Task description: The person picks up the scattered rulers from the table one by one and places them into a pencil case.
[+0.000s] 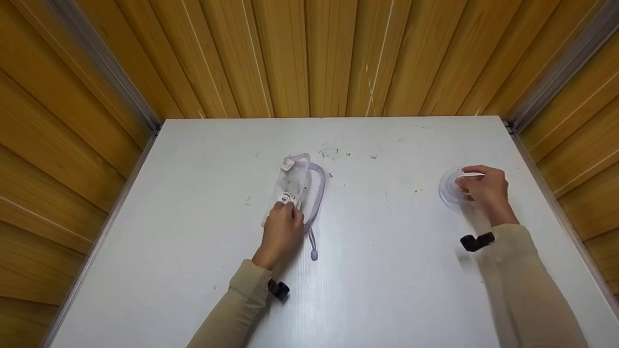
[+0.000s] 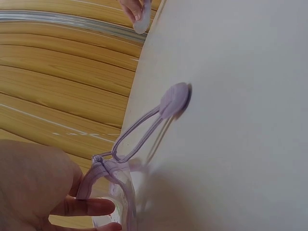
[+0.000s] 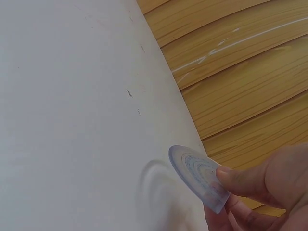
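Observation:
A see-through pencil pouch [image 1: 316, 191] with lilac trim lies on the table left of the middle, its edges spread apart. My left hand [image 1: 280, 233] grips its near edge by a small printed white face [image 1: 285, 197]. A lilac cord pull [image 2: 174, 100] dangles from the pouch's corner. Far to the right, my right hand [image 1: 487, 191] pinches a clear protractor [image 3: 192, 169] between thumb and fingers. In the right wrist view the protractor is tilted over the table and casts a faint curved shadow on it.
The white table [image 1: 377, 290] has dark scuff marks [image 1: 329, 153] beyond the pouch. Yellow wood-look panels [image 1: 333, 58] rise behind and at both sides, with grey metal posts at the corners.

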A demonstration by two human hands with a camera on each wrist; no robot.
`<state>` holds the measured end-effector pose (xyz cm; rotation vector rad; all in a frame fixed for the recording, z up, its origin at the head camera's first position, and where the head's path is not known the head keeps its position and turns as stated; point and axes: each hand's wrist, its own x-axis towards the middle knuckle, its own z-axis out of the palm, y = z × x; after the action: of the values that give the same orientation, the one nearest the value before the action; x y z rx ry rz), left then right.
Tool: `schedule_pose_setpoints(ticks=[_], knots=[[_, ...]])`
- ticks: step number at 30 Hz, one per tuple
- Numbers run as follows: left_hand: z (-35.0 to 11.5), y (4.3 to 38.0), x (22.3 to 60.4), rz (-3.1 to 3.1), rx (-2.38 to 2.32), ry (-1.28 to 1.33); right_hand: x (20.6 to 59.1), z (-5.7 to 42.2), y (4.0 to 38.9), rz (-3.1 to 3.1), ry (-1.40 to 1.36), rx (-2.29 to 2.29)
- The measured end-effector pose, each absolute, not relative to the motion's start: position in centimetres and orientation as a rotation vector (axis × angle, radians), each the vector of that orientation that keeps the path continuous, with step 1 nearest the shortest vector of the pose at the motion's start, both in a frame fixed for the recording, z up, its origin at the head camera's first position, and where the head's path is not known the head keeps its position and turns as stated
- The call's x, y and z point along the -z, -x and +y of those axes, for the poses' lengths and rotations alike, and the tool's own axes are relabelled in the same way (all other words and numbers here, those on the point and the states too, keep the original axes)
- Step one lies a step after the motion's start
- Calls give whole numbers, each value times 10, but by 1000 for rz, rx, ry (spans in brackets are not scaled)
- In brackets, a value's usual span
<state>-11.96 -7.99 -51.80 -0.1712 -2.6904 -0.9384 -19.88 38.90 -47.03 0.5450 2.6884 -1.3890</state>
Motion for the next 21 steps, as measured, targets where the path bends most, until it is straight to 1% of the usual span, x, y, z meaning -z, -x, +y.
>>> schedule_pose_setpoints(ticks=[14, 21], knots=[[-79, 120, 518, -2695, 971, 173, 466, 376, 206, 2659, -552, 1441], [-80, 119, 519, -2671, 938, 203, 468, 372, 209, 2668, -511, 1466]])
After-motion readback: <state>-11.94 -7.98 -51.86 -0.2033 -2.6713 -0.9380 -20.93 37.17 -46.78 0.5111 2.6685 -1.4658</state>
